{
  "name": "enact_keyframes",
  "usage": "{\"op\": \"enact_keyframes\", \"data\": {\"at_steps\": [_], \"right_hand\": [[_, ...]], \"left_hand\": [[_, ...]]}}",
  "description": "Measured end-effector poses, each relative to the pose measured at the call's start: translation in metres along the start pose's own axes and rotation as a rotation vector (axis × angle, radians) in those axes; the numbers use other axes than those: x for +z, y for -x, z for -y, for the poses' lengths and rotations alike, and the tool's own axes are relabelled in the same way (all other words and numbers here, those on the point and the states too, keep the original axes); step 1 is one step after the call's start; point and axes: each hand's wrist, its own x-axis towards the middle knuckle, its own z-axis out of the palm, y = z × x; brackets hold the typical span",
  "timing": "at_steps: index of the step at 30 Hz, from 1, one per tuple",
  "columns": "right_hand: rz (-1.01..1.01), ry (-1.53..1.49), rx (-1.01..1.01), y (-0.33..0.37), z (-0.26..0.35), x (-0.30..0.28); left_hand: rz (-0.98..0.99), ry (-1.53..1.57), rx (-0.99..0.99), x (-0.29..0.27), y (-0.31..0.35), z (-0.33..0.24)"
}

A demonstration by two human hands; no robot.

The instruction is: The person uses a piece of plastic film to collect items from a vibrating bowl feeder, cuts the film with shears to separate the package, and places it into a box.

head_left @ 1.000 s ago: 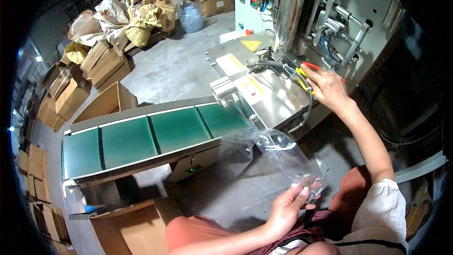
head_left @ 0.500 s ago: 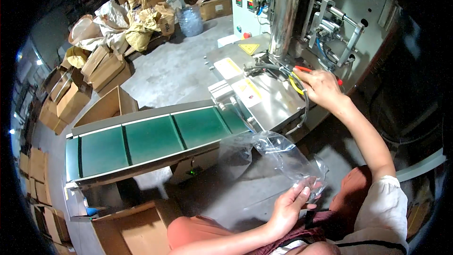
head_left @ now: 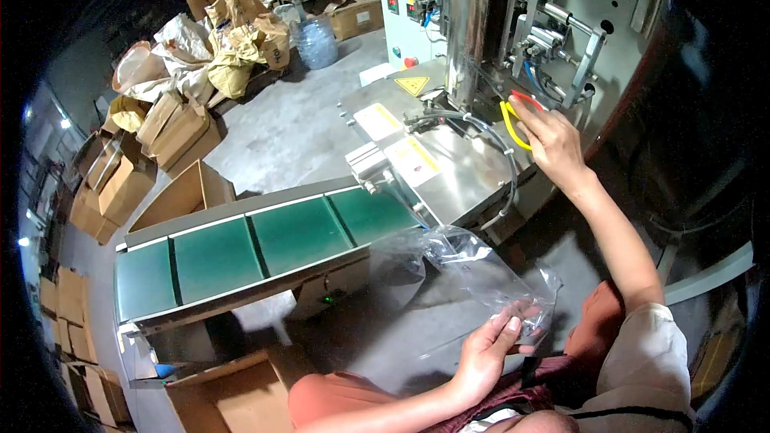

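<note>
My left hand (head_left: 489,350) is closed on a clear plastic film (head_left: 473,265), which stretches from my fingers up to the front edge of the steel machine table (head_left: 469,207). My right hand (head_left: 553,144) is raised over the right side of that table, its fingers wrapped round a tool with curved red and yellow handles (head_left: 514,120). Its working end is hidden, so I cannot tell its exact kind. Just beyond it stands a shiny vertical steel tube (head_left: 469,40), with a bent grey hose (head_left: 507,164) beside my hand.
A green conveyor belt (head_left: 212,261) with dark cross ribs runs left from the machine. Below it sits an open cardboard box (head_left: 233,393). Cardboard boxes (head_left: 180,132) and crumpled sacks (head_left: 241,40) lie at the far left, near a bluish plastic jug (head_left: 315,44). A control panel (head_left: 401,8) stands behind.
My right hand has lifted slightly away from the base of the tube with the red and yellow tool. The belt's ribs have shifted. My left hand keeps its grip on the film.
</note>
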Motion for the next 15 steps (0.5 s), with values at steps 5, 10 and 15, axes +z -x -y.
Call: {"op": "enact_keyframes", "data": {"at_steps": [5,10,15], "right_hand": [[0.105,0.047,-0.126,0.016,-0.010,0.005],[0.067,-0.006,0.023,0.010,-0.010,-0.003],[0.096,0.093,-0.113,0.017,-0.019,0.007]], "left_hand": [[0.003,0.021,-0.032,0.001,0.001,0.003],[0.006,-0.010,-0.012,0.002,0.000,0.003],[0.004,-0.008,-0.020,0.003,0.000,0.004]]}}
